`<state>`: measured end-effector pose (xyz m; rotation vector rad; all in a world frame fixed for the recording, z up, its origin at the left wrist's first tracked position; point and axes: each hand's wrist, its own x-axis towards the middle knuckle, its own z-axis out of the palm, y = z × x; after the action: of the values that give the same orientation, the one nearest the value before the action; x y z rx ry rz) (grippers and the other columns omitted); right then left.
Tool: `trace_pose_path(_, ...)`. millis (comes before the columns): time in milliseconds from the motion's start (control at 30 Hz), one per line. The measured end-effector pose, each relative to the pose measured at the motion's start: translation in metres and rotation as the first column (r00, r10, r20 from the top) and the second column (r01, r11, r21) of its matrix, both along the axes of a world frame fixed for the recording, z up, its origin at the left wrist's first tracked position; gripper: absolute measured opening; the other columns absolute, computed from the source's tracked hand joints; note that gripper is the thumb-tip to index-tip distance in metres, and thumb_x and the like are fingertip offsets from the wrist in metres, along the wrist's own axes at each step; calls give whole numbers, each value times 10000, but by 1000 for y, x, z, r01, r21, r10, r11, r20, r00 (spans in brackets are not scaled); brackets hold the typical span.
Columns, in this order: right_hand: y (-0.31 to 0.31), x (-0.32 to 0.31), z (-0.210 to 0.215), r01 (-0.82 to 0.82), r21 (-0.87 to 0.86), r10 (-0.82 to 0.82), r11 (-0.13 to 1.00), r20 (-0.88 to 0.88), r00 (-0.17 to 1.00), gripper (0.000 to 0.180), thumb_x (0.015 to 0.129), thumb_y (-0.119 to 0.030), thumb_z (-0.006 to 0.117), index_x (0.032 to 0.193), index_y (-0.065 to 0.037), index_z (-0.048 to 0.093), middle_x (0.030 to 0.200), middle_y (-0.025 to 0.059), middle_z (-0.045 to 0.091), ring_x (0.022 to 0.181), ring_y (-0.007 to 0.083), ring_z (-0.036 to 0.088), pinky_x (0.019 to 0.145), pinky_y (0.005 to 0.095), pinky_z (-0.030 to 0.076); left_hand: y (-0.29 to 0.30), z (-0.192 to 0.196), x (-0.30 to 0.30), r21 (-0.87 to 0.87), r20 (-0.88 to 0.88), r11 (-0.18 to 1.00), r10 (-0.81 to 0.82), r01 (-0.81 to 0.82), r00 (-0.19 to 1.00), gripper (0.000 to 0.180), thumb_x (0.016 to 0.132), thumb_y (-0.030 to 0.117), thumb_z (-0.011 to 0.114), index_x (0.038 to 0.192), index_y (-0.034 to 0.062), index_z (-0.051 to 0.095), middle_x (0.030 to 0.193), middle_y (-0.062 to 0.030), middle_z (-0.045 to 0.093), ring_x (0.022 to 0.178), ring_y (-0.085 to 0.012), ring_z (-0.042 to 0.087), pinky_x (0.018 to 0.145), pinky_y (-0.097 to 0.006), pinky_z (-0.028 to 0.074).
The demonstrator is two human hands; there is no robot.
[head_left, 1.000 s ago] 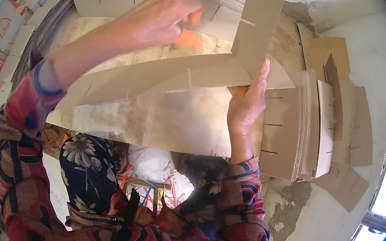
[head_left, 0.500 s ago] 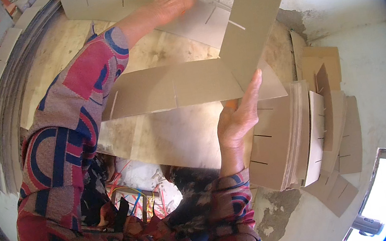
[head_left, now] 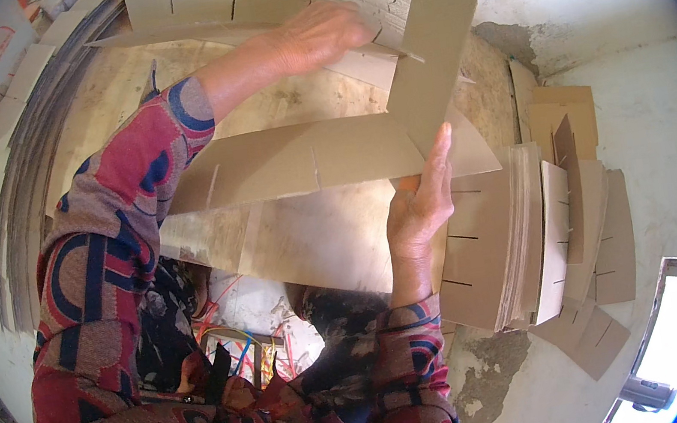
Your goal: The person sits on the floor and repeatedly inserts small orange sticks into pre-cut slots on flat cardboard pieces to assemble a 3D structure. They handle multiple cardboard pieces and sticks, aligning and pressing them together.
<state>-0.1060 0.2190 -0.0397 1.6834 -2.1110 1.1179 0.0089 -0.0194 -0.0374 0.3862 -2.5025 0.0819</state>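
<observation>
My right hand presses flat, fingers up, against the crossing of two slotted brown cardboard strips. One strip lies level in front of me. The other strip rises steeply to the upper right. My left hand reaches far forward and grips a thin cardboard sheet on top of the far pile, thumb under its edge. Both forearms wear sleeves patterned in red and blue.
A thick stack of slotted cardboard pieces stands at my right, with looser pieces leaning on the white wall. More flattened sheets fan along the left. Coloured cords lie near my lap on a worn board.
My left arm has stretched further forward onto the far pile and taken hold of a sheet. An orange thing seen near that hand earlier is out of sight. My right hand stays at the crossing.
</observation>
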Motion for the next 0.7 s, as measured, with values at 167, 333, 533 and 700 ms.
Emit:
trace_pose_path(167,1,-4,-3,-12,48,13,999,-16,1000,835,721,190,517,1451,-133,274,1204,152,556,979,295,604,737,337,549,21,15,1,38,40,999,-33,32,999,98,737,62,629,809,35,569,720,-85,560,784,-257,564,630,-383,490)
trace_pose_path(333,5,-8,-8,-25,37,24,999,13,1000,855,711,189,518,1457,-142,262,1197,165,558,950,293,619,716,339,556,44,16,10,104,-36,991,-82,85,996,104,727,46,641,778,15,556,690,-106,541,747,-274,546,602,-390,469)
trace_pose_path(533,12,-2,-8,-29,55,25,998,77,997,770,743,141,627,1424,-50,321,1170,174,582,1022,264,605,818,330,534,38,28,13,193,-57,977,-86,96,995,85,688,-26,583,649,1,513,670,-149,525,750,-326,555,623,-442,452)
trace_pose_path(700,15,-2,-7,-22,35,18,999,91,996,727,772,122,617,1419,-51,335,1158,162,584,994,238,611,794,321,538,54,27,17,85,-88,987,-131,138,987,83,690,2,602,735,19,535,680,-123,525,765,-297,544,642,-404,480)
